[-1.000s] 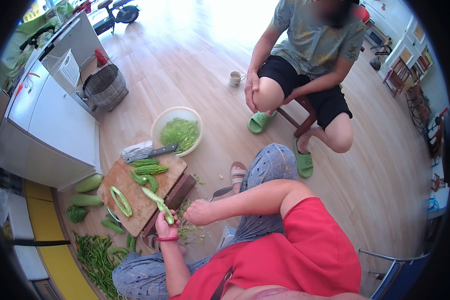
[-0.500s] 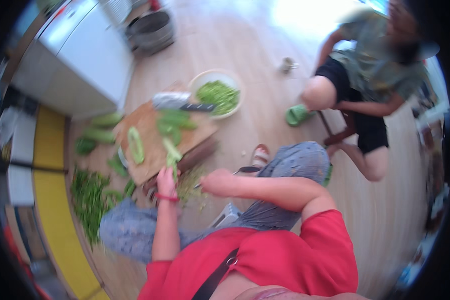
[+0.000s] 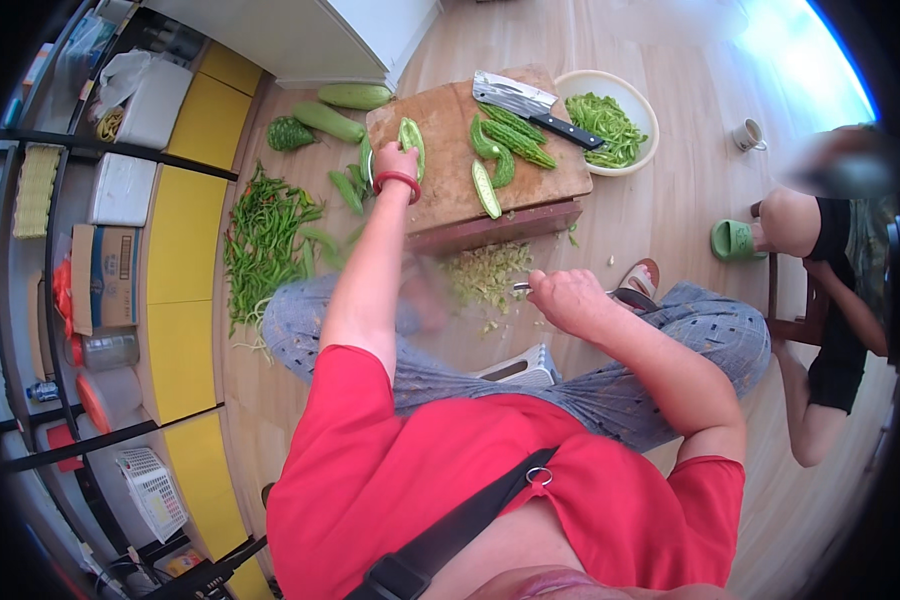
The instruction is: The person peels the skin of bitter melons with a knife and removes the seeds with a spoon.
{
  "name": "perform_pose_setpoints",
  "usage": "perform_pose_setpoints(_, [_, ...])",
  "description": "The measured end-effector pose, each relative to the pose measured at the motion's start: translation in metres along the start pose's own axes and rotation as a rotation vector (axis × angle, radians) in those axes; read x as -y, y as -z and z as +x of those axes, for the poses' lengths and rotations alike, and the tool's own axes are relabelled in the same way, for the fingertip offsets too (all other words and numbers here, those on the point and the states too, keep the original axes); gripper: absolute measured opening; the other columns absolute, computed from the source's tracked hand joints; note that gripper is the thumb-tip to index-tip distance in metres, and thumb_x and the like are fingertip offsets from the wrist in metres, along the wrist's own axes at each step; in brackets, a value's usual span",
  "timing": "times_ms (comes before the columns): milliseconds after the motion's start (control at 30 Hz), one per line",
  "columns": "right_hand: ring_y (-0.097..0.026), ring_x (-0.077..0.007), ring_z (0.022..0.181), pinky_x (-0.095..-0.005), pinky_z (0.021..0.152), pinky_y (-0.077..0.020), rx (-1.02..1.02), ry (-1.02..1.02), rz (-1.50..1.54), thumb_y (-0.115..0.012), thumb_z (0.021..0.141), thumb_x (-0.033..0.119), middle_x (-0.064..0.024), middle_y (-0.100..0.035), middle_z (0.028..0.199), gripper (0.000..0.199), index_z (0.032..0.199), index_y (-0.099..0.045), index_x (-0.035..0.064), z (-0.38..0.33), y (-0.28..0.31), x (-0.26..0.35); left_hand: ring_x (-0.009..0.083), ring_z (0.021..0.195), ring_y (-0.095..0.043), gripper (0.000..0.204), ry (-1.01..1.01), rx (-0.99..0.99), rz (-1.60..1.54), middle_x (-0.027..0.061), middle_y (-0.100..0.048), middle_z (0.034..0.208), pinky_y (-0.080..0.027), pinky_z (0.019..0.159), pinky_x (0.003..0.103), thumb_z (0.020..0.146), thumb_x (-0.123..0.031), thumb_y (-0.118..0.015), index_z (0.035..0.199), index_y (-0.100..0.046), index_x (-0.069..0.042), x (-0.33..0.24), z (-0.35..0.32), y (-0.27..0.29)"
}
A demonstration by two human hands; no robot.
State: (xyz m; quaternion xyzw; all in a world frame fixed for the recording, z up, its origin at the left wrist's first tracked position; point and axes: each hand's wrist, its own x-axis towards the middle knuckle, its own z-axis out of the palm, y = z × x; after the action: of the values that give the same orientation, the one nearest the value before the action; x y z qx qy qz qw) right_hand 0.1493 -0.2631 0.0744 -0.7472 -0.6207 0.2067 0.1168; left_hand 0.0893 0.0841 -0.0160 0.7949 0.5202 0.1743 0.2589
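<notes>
1. Left hand (image 3: 397,160), red band at the wrist, reaches far over the brown wooden chopping board (image 3: 440,180), fingers curled onto a halved green bitter gourd piece (image 3: 411,143) at the board's far-left part. It looks like a light grip; how tight it is I cannot tell.
2. Right hand (image 3: 560,297) sits low and near, right of the board, closed round a small metal tool (image 3: 522,287) of which only a tip shows; kind unclear. Probably held over the floor so scrapings fall off the board.
3. Pale green heap of seeds and pith (image 3: 488,272) lies on the wooden floor (image 3: 660,200) just near the board's near edge, left of the right hand.
4. More halved gourd pieces (image 3: 500,150) lie mid-board; steel cleaver with black handle (image 3: 530,103) rests flat at the far side, its handle reaching over the bowl, out of the working area.
5. Pale round bowl of cut green strips (image 3: 610,120) touches the board's far-right corner, within easy reach.
6. Whole green gourds (image 3: 335,110) and a spread of thin green chillies (image 3: 265,230) crowd the floor left of the board; little free room there.
7. Open floor lies right of the board, up to a seated person's foot in a green slipper (image 3: 735,240) and a small cup (image 3: 747,135).
</notes>
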Motion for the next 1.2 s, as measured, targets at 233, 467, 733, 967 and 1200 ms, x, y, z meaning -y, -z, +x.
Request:
perform_pose_setpoints(233, [-0.061,-0.0305,0.061,-0.0406,0.055,-0.0477,-0.015,-0.019,0.017,-0.053,0.078,0.021,-0.0139,-0.059,0.062,0.016,0.076,-0.052,0.0055,-0.005,0.001,-0.007,0.0305,0.077,-0.06,0.037,-0.253,-0.009,0.265,0.0165,-0.062,0.083,-0.046,0.07,0.039,0.07,-0.032,-0.065,0.089,-0.061,-0.001,-0.052,-0.055,-0.022])
perform_pose_setpoints(467, [-0.06,-0.0319,0.06,-0.0421,0.053,-0.0463,-0.019,-0.01,0.038,-0.052,0.079,0.022,-0.0151,-0.059,0.062,0.018,0.077,-0.05,0.0047,-0.002,-0.003,-0.012,0.0303,0.077,-0.06,0.034,0.058,0.231,0.093,0.0179,-0.061,0.08,-0.046,0.069,0.037,0.067,-0.031,-0.068,0.083,-0.06,-0.002,-0.071,-0.096,-0.052])
perform_pose_setpoints(733, [-0.057,-0.0359,0.059,-0.0458,0.053,-0.044,-0.129,-0.078,0.125,-0.046,0.084,0.024,-0.0173,-0.057,0.061,0.02,0.082,-0.045,0.0044,0.007,-0.003,-0.017,0.0225,0.064,-0.057,0.017,0.277,0.502,-0.964,0.0093,-0.057,0.076,-0.047,0.055,0.032,0.077,-0.014,-0.056,0.09,-0.051,-0.004,-0.029,-0.103,-0.064])
perform_pose_setpoints(967, [-0.058,-0.0365,0.063,-0.046,0.054,-0.0442,-0.218,-0.187,0.167,-0.039,0.085,0.018,-0.0209,-0.057,0.064,0.017,0.083,-0.044,0.0012,0.023,0.021,-0.02,0.016,0.066,-0.054,0.028,0.566,1.038,-1.602,0.0062,-0.053,0.086,-0.042,0.048,0.026,0.089,-0.022,-0.039,0.111,-0.046,-0.006,-0.074,-0.18,0.001])
perform_pose_setpoints(1200, [-0.06,-0.0341,0.066,-0.0432,0.058,-0.046,-0.199,-0.212,0.092,-0.044,0.082,0.018,-0.0201,-0.059,0.069,0.019,0.08,-0.048,0.0,0.023,0.026,-0.008,0.0135,0.06,-0.053,0.029,0.39,0.95,-1.41,0.0061,-0.054,0.089,-0.042,0.047,0.024,0.091,-0.025,-0.037,0.108,-0.048,-0.004,-0.086,-0.211,0.019])
